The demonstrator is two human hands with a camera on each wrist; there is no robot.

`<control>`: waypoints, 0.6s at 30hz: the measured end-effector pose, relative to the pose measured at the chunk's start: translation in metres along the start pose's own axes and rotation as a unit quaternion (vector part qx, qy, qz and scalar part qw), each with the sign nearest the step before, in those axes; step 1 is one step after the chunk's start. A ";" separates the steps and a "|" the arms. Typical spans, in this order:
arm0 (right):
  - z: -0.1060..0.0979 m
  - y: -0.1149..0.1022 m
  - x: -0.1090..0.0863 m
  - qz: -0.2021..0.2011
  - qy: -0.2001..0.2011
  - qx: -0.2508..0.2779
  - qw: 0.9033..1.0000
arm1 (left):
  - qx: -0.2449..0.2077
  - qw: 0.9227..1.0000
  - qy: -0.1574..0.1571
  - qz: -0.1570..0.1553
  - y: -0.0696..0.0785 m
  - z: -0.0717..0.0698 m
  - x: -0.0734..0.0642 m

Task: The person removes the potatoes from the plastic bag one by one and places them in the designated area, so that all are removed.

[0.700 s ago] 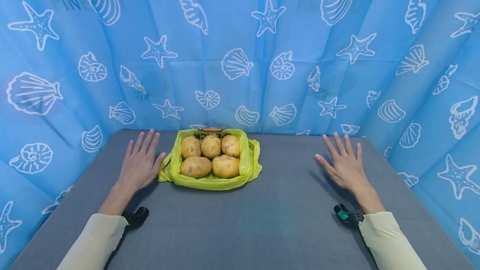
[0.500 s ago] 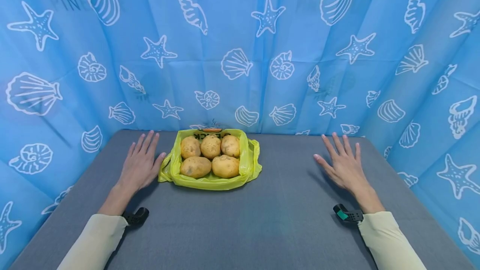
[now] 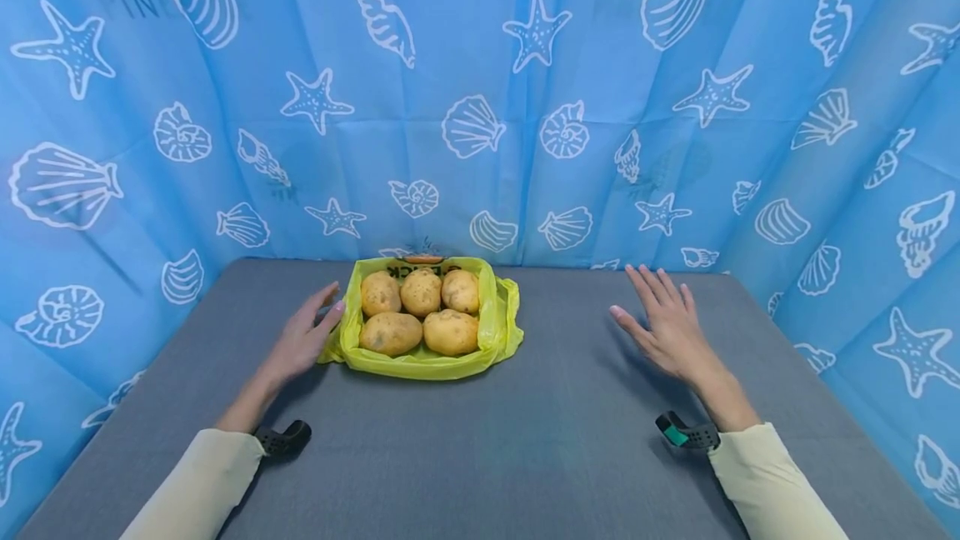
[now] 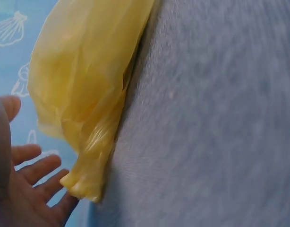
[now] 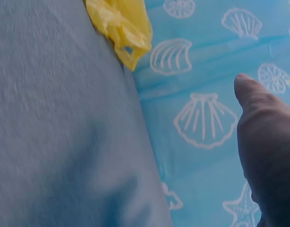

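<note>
A yellow-green plastic bag (image 3: 420,368) stands on the table left of centre with its top folded open. Several potatoes lie inside in two rows, among them a long one (image 3: 391,333) at the front left. Beside the bag's left end is my left hand (image 3: 298,342), its fingers loosely extended and holding nothing. The left wrist view shows those fingers right by the twisted end of the bag (image 4: 88,142). My right hand (image 3: 675,338) is well to the right of the bag, fingers spread with nothing in them; in the right wrist view its thumb (image 5: 258,101) shows.
A grey cloth covers the table (image 3: 510,457). Behind it and along both sides hangs a blue curtain (image 3: 480,182) printed with white shells and starfish. Each wrist wears a black strap (image 3: 283,440) with a mount.
My left hand has turned and moved right, toward the bag's left end. My right hand has shifted slightly left. The bag and potatoes have stayed in place.
</note>
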State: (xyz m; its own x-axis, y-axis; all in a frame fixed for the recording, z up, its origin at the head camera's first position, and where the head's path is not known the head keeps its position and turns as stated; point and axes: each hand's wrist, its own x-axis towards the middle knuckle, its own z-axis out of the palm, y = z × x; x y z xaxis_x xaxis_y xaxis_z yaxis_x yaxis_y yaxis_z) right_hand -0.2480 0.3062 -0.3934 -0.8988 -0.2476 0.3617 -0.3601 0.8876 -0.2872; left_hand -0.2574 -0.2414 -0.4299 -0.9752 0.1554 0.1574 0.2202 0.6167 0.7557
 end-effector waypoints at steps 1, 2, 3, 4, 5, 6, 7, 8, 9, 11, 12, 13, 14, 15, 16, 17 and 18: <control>0.001 -0.003 0.000 -0.003 -0.002 0.004 1.000 | -0.015 1.000 -0.006 0.000 -0.001 0.001 0.000; 0.002 -0.006 0.001 -0.008 -0.003 0.005 1.000 | -0.029 1.000 -0.011 0.001 -0.003 0.003 0.001; 0.003 -0.009 0.001 -0.011 -0.005 0.008 1.000 | -0.039 0.999 -0.016 0.002 -0.005 0.004 0.002; 0.004 -0.011 0.001 -0.015 -0.008 0.011 1.000 | -0.048 0.999 -0.020 0.005 -0.006 0.005 0.002; 0.005 -0.013 0.001 -0.017 -0.011 0.013 1.000 | -0.057 0.998 -0.024 0.007 -0.007 0.006 0.002; 0.006 -0.016 0.001 -0.021 -0.013 0.019 1.000 | -0.065 0.997 -0.028 0.009 -0.008 0.007 0.002; 0.007 -0.018 0.001 -0.024 -0.016 0.025 0.999 | -0.071 0.997 -0.031 0.009 -0.009 0.008 0.003; 0.008 -0.021 0.001 -0.028 -0.018 0.031 0.999 | -0.077 0.996 -0.033 0.008 -0.009 0.008 0.003; 0.009 -0.024 0.001 -0.031 -0.020 0.039 0.999 | -0.081 0.996 -0.036 0.008 -0.009 0.009 0.003; 0.011 -0.030 0.002 -0.041 -0.026 0.056 0.997 | -0.088 0.995 -0.044 0.003 -0.009 0.010 0.002; 0.012 -0.033 0.002 -0.045 -0.029 0.065 0.996 | -0.090 0.995 -0.048 0.000 -0.008 0.010 0.002; 0.013 -0.037 0.003 -0.050 -0.032 0.071 0.996 | -0.090 0.995 -0.052 -0.003 -0.008 0.009 0.002; 0.014 -0.042 0.004 -0.055 -0.035 0.079 0.995 | -0.090 0.994 -0.054 -0.005 -0.008 0.009 0.002; 0.015 -0.046 0.005 -0.058 -0.039 0.087 0.994 | -0.088 0.994 -0.056 -0.008 -0.008 0.009 0.002; 0.015 -0.051 0.006 -0.062 -0.044 0.095 0.993 | -0.087 0.994 -0.057 -0.011 -0.008 0.009 0.002; 0.017 -0.056 0.008 -0.065 -0.048 0.105 0.991 | -0.086 0.995 -0.057 -0.013 -0.008 0.008 0.002; 0.017 -0.061 0.010 -0.067 -0.053 0.115 0.990 | -0.083 0.995 -0.057 -0.015 -0.009 0.008 0.002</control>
State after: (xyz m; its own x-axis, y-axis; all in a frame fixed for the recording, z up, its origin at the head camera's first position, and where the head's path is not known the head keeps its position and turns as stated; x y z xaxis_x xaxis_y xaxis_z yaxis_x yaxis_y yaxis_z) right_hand -0.2388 0.2426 -0.3876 -0.8557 -0.4073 0.3193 -0.5146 0.7345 -0.4423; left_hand -0.2609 -0.2405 -0.4412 -0.9705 0.2318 0.0668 0.1753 0.4873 0.8555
